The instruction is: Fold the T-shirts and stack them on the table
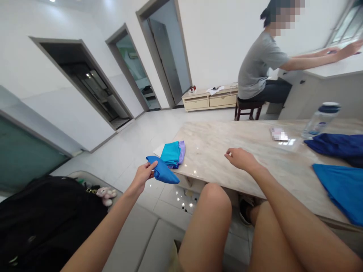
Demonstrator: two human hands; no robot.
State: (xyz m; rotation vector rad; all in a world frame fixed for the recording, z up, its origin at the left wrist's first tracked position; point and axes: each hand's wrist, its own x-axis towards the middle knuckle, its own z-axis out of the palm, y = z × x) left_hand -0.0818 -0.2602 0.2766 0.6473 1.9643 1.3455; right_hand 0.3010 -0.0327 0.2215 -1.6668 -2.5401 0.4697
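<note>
My left hand (144, 173) pinches a folded piece of shiny blue cloth (164, 172) between thumb and fingers, off the table's near left corner. Just behind it lies a stack of folded cloths, with a turquoise cloth (170, 152) on top and a lilac cloth (182, 147) showing at its side. Above the middle of the marble-patterned table (210, 141) my right hand (241, 158) hangs with loosely bent fingers, nothing visible in it. Farther right are a spread blue cloth (340, 185) and a crumpled dark blue cloth (337, 147).
A clear bottle (320, 121) stands at the table's far right, near a blurred phone-like object (279, 134). At left a black bag (51, 223) and a pink plush toy (106, 194) rest on the grey sofa (136, 230). Another person (256, 68) sits at a white counter.
</note>
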